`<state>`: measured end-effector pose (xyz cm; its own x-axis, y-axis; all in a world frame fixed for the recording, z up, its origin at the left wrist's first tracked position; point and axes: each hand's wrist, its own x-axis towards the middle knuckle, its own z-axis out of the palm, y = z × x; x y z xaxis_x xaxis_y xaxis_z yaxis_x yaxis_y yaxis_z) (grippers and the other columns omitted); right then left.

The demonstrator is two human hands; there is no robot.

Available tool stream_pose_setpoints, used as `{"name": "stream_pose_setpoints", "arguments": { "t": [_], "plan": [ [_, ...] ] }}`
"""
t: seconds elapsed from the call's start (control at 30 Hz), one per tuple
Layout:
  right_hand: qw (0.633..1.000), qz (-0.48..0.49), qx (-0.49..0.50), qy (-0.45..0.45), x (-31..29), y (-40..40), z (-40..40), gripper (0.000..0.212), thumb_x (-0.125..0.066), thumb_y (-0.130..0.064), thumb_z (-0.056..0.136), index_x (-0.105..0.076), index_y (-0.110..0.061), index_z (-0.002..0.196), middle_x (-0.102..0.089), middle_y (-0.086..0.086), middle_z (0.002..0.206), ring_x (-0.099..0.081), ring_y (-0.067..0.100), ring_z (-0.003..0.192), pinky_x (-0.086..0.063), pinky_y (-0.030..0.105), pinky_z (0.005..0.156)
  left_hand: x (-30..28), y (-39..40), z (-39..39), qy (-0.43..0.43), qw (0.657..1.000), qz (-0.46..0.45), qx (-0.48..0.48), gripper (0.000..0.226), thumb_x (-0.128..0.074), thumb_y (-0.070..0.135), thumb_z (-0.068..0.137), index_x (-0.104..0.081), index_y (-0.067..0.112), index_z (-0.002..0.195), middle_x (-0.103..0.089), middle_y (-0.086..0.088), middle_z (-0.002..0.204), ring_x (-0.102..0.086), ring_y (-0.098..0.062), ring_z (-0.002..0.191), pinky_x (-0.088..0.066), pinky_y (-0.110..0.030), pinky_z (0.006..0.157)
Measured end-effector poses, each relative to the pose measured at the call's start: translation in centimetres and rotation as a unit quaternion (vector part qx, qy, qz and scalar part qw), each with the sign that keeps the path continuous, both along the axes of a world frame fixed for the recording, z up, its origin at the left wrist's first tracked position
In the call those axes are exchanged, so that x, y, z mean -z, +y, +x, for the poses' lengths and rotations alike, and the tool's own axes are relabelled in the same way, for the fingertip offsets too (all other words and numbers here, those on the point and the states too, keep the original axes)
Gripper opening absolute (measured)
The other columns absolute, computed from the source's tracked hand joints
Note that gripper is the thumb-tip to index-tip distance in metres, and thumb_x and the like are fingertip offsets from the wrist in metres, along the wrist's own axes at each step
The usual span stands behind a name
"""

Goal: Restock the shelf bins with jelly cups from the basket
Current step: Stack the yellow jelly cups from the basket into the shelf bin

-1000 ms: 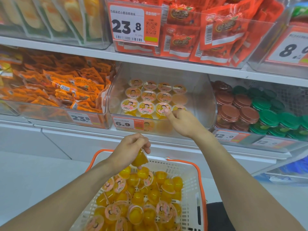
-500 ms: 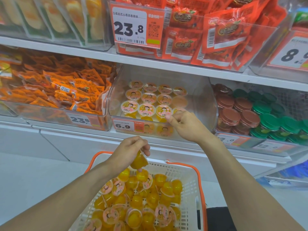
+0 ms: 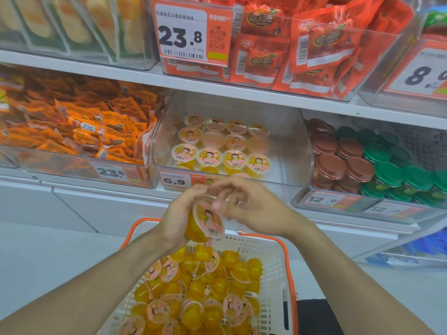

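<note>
My left hand (image 3: 177,220) grips a yellow jelly cup (image 3: 205,223) with a cartoon lid, held above the white basket (image 3: 273,267) with orange handles. My right hand (image 3: 251,209) is right beside it, blurred, its fingertips at the cup's top edge; I cannot tell whether they pinch it. Several loose jelly cups (image 3: 198,293) fill the basket. The clear shelf bin (image 3: 290,146) in front holds rows of jelly cups (image 3: 221,146), lids up, behind a 6.9 price tag (image 3: 177,181).
Left of the jelly bin stands a bin of orange snack packets (image 3: 79,131). To the right is a bin of brown and green lidded cups (image 3: 367,163). The shelf above carries red packets (image 3: 302,49) behind a 23.8 tag. The white shelf base runs below.
My right hand has come back out of the jelly bin and down to the cup. My left hand has lifted the cup higher and turned its lid toward me.
</note>
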<state>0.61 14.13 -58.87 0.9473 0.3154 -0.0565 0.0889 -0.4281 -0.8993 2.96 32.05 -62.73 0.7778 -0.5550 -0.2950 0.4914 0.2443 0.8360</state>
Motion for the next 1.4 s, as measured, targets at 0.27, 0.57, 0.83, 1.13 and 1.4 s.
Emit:
{"name": "stream_pose_setpoints", "arguments": {
  "t": [0.27,0.57,0.83,1.13,1.4],
  "plan": [
    [0.996,0.075,0.053,0.012,1.6,-0.7,-0.4,0.017,-0.076,-0.007,0.085,-0.066,-0.018,0.093,-0.064,0.022,0.094,-0.057,0.027,0.062,-0.047,0.025,0.050,-0.5,-0.6,0.2,0.004,1.000,0.018,-0.022,0.042,-0.047,0.043,0.091,-0.061,0.005,0.102,-0.063,-0.021,0.098,-0.065,-0.028,0.083,-0.050,-0.039,0.077],
    [0.908,-0.177,0.249,-0.286,-1.0,-7.0,2.3,0.004,-0.068,-0.027,0.092,-0.066,-0.024,0.091,-0.064,-0.007,0.089,-0.063,0.013,0.078,-0.053,0.037,0.072,0.3,0.4,0.9,-0.500,0.745,0.416,-0.146,0.037,-0.052,0.023,0.083,-0.058,0.016,0.119,-0.052,0.007,0.124,-0.045,-0.011,0.123,-0.033,-0.018,0.103],
    [0.892,-0.402,0.178,-0.105,0.3,-8.1,4.1,0.012,-0.073,-0.032,0.087,-0.067,-0.024,0.082,-0.068,-0.006,0.084,-0.064,0.025,0.087,-0.045,0.033,0.070,3.0,1.0,2.2,-0.548,0.616,0.562,-0.062,0.069,-0.047,0.032,0.081,-0.040,0.015,0.147,-0.041,-0.005,0.150,-0.020,-0.026,0.150,-0.006,-0.040,0.121],
    [0.901,-0.415,0.128,0.005,0.0,-7.6,5.0,0.029,-0.050,-0.003,0.091,-0.073,-0.018,0.101,-0.069,0.010,0.104,-0.056,0.027,0.099,-0.044,0.029,0.081,2.6,1.0,2.3,-0.553,0.615,0.558,-0.066,0.064,-0.049,0.030,0.080,-0.045,0.014,0.142,-0.047,-0.004,0.142,-0.031,-0.026,0.142,-0.009,-0.037,0.119],
    [0.914,-0.377,0.146,-0.014,0.1,-7.9,4.1,0.035,-0.042,-0.028,0.103,-0.066,-0.003,0.095,-0.068,0.017,0.094,-0.053,0.033,0.089,-0.036,0.036,0.069,2.3,1.1,2.5,-0.558,0.612,0.555,-0.081,0.056,-0.042,0.037,0.085,-0.052,0.014,0.135,-0.053,-0.002,0.134,-0.038,-0.023,0.134,-0.016,-0.036,0.112]
  ]
}}
